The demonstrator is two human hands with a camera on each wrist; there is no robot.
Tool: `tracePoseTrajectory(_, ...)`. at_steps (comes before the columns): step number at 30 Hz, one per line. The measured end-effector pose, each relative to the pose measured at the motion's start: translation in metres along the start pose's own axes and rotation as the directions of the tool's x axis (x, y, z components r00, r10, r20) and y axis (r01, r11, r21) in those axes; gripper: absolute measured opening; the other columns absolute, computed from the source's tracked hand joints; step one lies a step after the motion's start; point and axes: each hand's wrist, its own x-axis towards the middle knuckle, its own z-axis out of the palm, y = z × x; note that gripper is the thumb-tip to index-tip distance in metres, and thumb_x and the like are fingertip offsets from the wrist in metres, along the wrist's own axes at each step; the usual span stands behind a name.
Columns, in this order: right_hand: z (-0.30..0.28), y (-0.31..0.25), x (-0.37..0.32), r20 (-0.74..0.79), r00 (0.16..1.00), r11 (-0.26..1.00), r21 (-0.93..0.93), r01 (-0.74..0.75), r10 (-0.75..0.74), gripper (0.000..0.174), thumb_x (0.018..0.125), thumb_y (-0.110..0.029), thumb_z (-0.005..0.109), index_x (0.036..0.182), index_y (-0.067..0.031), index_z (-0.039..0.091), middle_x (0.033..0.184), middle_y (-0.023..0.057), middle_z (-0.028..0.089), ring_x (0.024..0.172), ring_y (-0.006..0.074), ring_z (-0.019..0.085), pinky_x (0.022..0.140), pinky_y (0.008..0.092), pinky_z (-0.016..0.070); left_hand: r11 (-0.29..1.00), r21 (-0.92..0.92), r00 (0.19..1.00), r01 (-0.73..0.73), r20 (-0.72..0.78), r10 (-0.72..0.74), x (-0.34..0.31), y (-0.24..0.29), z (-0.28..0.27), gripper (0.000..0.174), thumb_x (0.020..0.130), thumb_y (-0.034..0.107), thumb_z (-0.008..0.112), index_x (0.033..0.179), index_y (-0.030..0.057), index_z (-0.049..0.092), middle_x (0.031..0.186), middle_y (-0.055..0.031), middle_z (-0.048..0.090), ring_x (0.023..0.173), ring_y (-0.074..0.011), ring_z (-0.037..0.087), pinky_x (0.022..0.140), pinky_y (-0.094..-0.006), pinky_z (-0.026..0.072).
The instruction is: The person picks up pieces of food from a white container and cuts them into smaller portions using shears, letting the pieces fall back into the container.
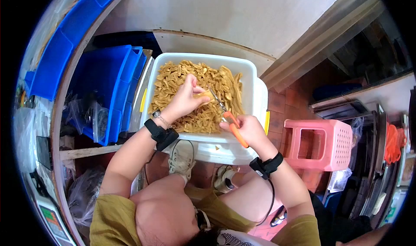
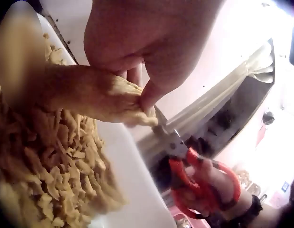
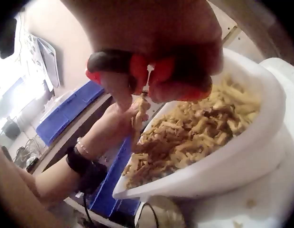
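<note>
My left hand point(image 1: 187, 99) pinches one end of a long, wrinkled tan vegetable piece point(image 2: 85, 92) above a white tub point(image 1: 249, 79). Orange-handled scissors point(image 1: 234, 127) are gripped in my right hand point(image 1: 252, 132), with fingers through the handle loops. In the left wrist view, the scissors' blades meet the piece's end right beside my left thumb. Many cut tan strips point(image 1: 173, 111) fill the tub below both hands. Longer uncut-looking pieces point(image 1: 234, 87) lie along the tub's right side.
Blue plastic bins point(image 1: 123, 90) stand on the left by a shelf. A pink stool point(image 1: 333, 144) is at the right on the red tiled floor. Another white container point(image 1: 208, 156) shows under the tub's near edge, in front of my shoes point(image 1: 181, 157). A pale panel point(image 1: 216, 12) rises behind.
</note>
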Motion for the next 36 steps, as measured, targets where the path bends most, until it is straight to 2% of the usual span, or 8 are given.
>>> tracePoseTrajectory(2, -0.009, -0.005, -0.006, 0.019, 1.0, 1.0, -0.005, -0.017, 0.017, 0.069, 0.071, -0.069, 0.063, 0.067, -0.0002, 0.058, 0.059, 0.0168, 0.057, 0.061, 0.0326, 0.059, 0.062, 0.0388, 0.0475, 0.987, -0.152, 0.998, 0.059, -0.004, -0.06, 0.005, -0.014, -0.001, 0.048, 0.08, 0.002, 0.071, 0.094, 0.0081, 0.026, 0.087, -0.007, 0.046, 0.092, -0.0168, 0.063, 0.073, -0.0266, 0.05)
tracePoseTrajectory(4, -0.013, -0.004, -0.009, -0.028, 0.999, 0.997, -0.078, 0.021, -0.023, 0.068, 0.072, -0.069, 0.062, 0.071, -0.0008, 0.059, 0.062, 0.0177, 0.059, 0.064, 0.0338, 0.061, 0.064, 0.0395, 0.0483, 0.906, -0.4, 0.989, 0.139, 0.012, -0.147, 0.005, -0.008, -0.003, 0.046, 0.083, -0.002, 0.068, 0.094, 0.0099, 0.024, 0.093, -0.0128, 0.057, 0.092, -0.0168, 0.062, 0.077, -0.0255, 0.0511)
tracePoseTrajectory(7, -0.014, -0.005, -0.014, -0.066, 0.993, 0.977, -0.195, 0.082, -0.097, 0.068, 0.072, -0.07, 0.061, 0.077, -0.0019, 0.061, 0.068, 0.0192, 0.063, 0.07, 0.0358, 0.064, 0.066, 0.0409, 0.0497, 0.868, -0.481, 0.99, 0.122, 0.002, -0.139, 0.007, -0.012, -0.006, 0.046, 0.083, -0.004, 0.066, 0.094, 0.0103, 0.024, 0.094, -0.016, 0.06, 0.092, -0.0174, 0.062, 0.078, -0.0264, 0.0522)
tracePoseTrajectory(21, -0.007, 0.0, -0.007, -0.065, 0.988, 0.958, -0.26, 0.119, -0.141, 0.075, 0.071, -0.074, 0.057, 0.082, 0.0005, 0.061, 0.074, 0.0208, 0.064, 0.075, 0.0388, 0.064, 0.068, 0.043, 0.0506, 0.879, -0.456, 0.99, 0.14, 0.055, -0.129, 0.004, -0.009, -0.004, 0.046, 0.082, -0.006, 0.066, 0.092, 0.011, 0.025, 0.094, -0.0137, 0.059, 0.092, -0.0178, 0.063, 0.077, -0.0254, 0.0528)
tracePoseTrajectory(23, -0.006, 0.0, -0.005, -0.07, 0.992, 0.961, -0.264, 0.082, -0.104, 0.06, 0.071, -0.062, 0.066, 0.085, -0.0031, 0.064, 0.072, 0.0197, 0.064, 0.073, 0.0373, 0.063, 0.066, 0.0423, 0.0493, 0.887, -0.438, 0.99, 0.144, 0.064, -0.129, 0.004, -0.01, -0.007, 0.045, 0.082, -0.005, 0.066, 0.091, 0.0114, 0.025, 0.094, -0.0136, 0.06, 0.092, -0.0171, 0.063, 0.077, -0.0251, 0.0525)
tracePoseTrajectory(29, -0.011, -0.011, -0.009, -0.097, 0.992, 0.977, -0.204, 0.057, -0.078, 0.063, 0.069, -0.065, 0.064, 0.077, -0.0029, 0.063, 0.067, 0.019, 0.063, 0.07, 0.0365, 0.064, 0.066, 0.0423, 0.0508, 0.798, -0.529, 0.957, 0.289, 0.149, -0.248, -0.003, -0.006, -0.008, 0.026, 0.091, 0.012, 0.062, 0.106, 0.0061, 0.042, 0.094, -0.0089, 0.065, 0.087, -0.0113, 0.063, 0.073, -0.0234, 0.0511)
tracePoseTrajectory(31, -0.012, -0.015, -0.011, -0.126, 0.989, 0.976, -0.21, 0.053, -0.08, 0.062, 0.069, -0.065, 0.064, 0.077, -0.0029, 0.064, 0.067, 0.0188, 0.063, 0.07, 0.0365, 0.064, 0.066, 0.0419, 0.0508, 0.723, -0.547, 0.901, 0.423, 0.342, -0.268, -0.005, -0.002, -0.008, 0.025, 0.094, 0.023, 0.058, 0.111, 0.0049, 0.054, 0.089, -0.0023, 0.064, 0.081, -0.0084, 0.062, 0.072, -0.0229, 0.0505)
tracePoseTrajectory(36, -0.018, -0.02, -0.011, -0.119, 0.991, 0.973, -0.229, 0.027, -0.055, 0.062, 0.07, -0.064, 0.064, 0.08, -0.0033, 0.064, 0.068, 0.0179, 0.064, 0.071, 0.0355, 0.065, 0.067, 0.0405, 0.051, 0.807, -0.5, 0.946, 0.314, 0.236, -0.222, -0.003, 0.013, -0.009, 0.026, 0.095, 0.027, 0.056, 0.107, 0.0049, 0.06, 0.081, 0.0035, 0.061, 0.068, -0.0054, 0.058, 0.063, -0.0203, 0.0488)
